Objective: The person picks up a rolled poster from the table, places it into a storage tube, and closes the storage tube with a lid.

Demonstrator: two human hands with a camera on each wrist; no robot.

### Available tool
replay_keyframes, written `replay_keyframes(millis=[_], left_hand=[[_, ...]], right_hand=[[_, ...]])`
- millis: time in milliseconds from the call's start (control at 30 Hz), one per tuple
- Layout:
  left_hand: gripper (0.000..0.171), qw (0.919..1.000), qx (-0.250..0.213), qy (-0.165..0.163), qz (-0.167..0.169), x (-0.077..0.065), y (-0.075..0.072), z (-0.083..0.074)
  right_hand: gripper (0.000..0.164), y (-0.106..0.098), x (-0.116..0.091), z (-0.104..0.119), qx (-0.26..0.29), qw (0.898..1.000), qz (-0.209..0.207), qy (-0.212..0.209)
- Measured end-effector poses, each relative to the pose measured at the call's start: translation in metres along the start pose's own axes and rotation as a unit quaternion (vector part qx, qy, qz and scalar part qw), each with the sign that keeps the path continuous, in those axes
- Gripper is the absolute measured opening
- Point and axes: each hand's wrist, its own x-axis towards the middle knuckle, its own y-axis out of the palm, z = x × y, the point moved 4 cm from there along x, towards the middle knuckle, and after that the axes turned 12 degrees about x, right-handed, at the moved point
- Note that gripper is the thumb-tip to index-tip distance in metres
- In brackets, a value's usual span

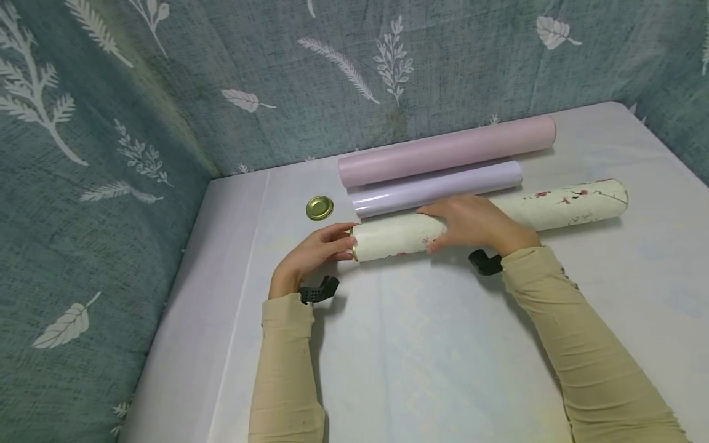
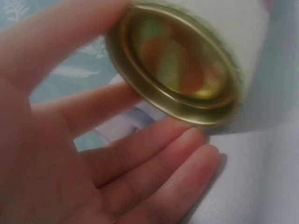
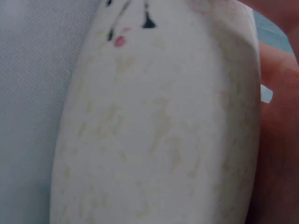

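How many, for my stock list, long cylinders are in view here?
3: the matte pink cylinder at the back, the glossy lavender cylinder in the middle, and the white, flower-patterned cylinder in front.

You get soft shadows on the bench (image 1: 421, 357), glare on the lilac roll (image 1: 434, 189), and dim, blurry wrist views.
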Motion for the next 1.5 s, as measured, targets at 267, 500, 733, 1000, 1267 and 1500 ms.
replay_keyframes(millis=[267, 500, 733, 1000, 1267, 1500], left_hand=[[0.051, 0.9977, 0.068, -0.006, -0.001, -0.010, 0.000, -0.017], [0.051, 0.9956, 0.066, -0.007, -0.066, 0.006, -0.003, -0.002], [0.043, 0.9800, 0.029, -0.019, -0.196, 0.019, -0.001, -0.004], [0.053, 0.9743, -0.021, -0.029, -0.222, 0.028, 0.011, -0.007], [0.060, 0.9743, -0.053, -0.024, -0.218, 0.032, 0.018, -0.008], [0.060, 0.9747, -0.075, -0.015, -0.210, 0.032, 0.020, -0.006]], right_hand=[[0.080, 0.002, 0.000, 0.003, -0.007, 0.999, 0.027, 0.016], [0.079, -0.004, -0.004, 0.004, 0.040, 0.998, 0.038, 0.019], [0.075, -0.015, -0.007, 0.003, 0.075, 0.996, 0.020, 0.037], [0.065, -0.041, -0.005, 0.004, 0.053, 0.998, -0.013, 0.021], [0.064, -0.079, 0.015, -0.003, -0.003, 1.000, 0.002, 0.014], [0.059, -0.089, 0.043, -0.017, -0.022, 0.999, 0.023, 0.026]])
